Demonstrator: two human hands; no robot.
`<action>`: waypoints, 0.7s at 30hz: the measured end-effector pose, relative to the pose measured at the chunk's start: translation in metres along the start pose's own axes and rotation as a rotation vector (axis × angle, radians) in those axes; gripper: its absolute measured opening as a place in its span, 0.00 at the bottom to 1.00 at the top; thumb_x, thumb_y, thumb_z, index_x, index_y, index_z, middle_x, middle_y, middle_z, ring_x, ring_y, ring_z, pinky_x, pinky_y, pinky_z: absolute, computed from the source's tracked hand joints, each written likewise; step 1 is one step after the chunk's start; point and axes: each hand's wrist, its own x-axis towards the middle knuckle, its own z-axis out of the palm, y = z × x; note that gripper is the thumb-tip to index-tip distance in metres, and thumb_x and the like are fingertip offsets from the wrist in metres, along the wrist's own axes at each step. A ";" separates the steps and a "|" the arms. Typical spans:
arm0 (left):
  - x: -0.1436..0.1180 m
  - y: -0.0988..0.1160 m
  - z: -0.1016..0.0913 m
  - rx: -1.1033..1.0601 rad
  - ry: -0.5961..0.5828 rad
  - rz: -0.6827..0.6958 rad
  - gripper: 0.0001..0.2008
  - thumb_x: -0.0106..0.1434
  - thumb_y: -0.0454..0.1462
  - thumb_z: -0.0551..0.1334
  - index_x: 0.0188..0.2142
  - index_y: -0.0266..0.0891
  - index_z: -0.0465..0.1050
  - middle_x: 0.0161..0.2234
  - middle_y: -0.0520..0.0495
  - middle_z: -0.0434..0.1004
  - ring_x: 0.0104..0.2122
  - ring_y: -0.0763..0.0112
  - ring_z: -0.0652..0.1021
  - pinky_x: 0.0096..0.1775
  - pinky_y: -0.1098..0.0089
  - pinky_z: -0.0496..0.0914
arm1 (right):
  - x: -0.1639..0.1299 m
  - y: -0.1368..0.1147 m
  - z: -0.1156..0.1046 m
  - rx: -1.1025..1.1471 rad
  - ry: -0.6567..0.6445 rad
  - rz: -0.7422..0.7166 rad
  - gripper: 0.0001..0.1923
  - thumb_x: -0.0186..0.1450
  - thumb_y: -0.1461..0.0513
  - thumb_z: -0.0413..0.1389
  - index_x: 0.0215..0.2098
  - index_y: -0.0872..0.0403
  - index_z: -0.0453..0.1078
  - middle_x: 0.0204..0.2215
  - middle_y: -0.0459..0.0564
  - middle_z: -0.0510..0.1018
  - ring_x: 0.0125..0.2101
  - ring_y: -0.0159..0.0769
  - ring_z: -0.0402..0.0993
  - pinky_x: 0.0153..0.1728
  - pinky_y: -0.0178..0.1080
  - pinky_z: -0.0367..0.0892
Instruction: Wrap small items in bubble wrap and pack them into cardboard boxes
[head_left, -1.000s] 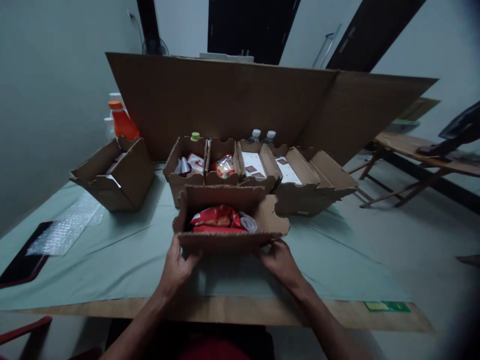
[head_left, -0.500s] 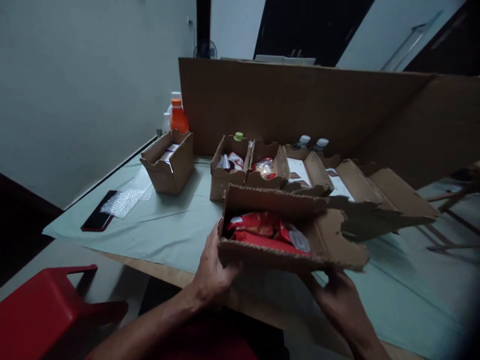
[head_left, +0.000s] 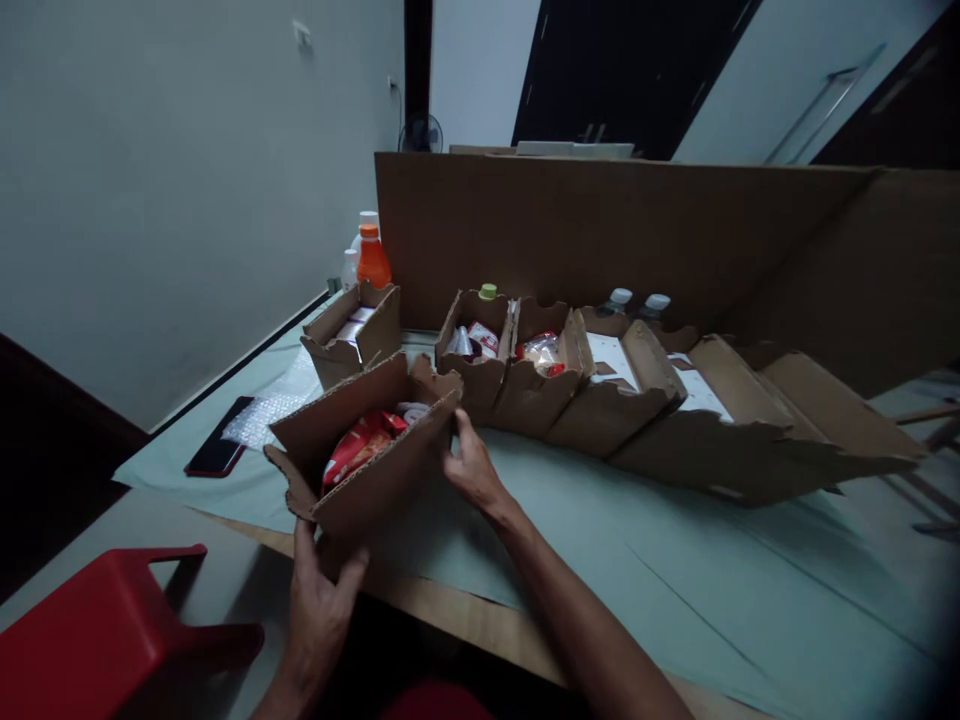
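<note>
Both hands on an open cardboard box (head_left: 375, 455) held tilted over the near left edge of the surface (head_left: 600, 560). Left hand (head_left: 319, 600) grips the box's near lower corner from below, fingers curled up onto the wall, grip closed on it. Right hand (head_left: 469, 465) pinches the box's far right corner, thumb and fingers closed on the cardboard edge. Inside the box: red snack packets (head_left: 356, 445) and something small and white, too dim to tell. Behind, a row of open boxes (head_left: 622, 400) touching each other, one more box (head_left: 352, 335) apart at left, orange bottle (head_left: 373, 258) behind it. Phone (head_left: 217, 452) and bubble wrap (head_left: 277, 405) at left edge, red stool (head_left: 90, 630) below, tall cardboard sheet (head_left: 637, 240) standing at back
</note>
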 end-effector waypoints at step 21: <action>0.014 -0.014 0.022 0.075 -0.077 0.216 0.38 0.64 0.38 0.62 0.71 0.46 0.51 0.71 0.42 0.53 0.71 0.52 0.55 0.70 0.49 0.52 | 0.006 0.031 0.073 0.054 0.204 -0.039 0.29 0.64 0.65 0.50 0.65 0.55 0.62 0.62 0.58 0.71 0.63 0.44 0.66 0.64 0.51 0.62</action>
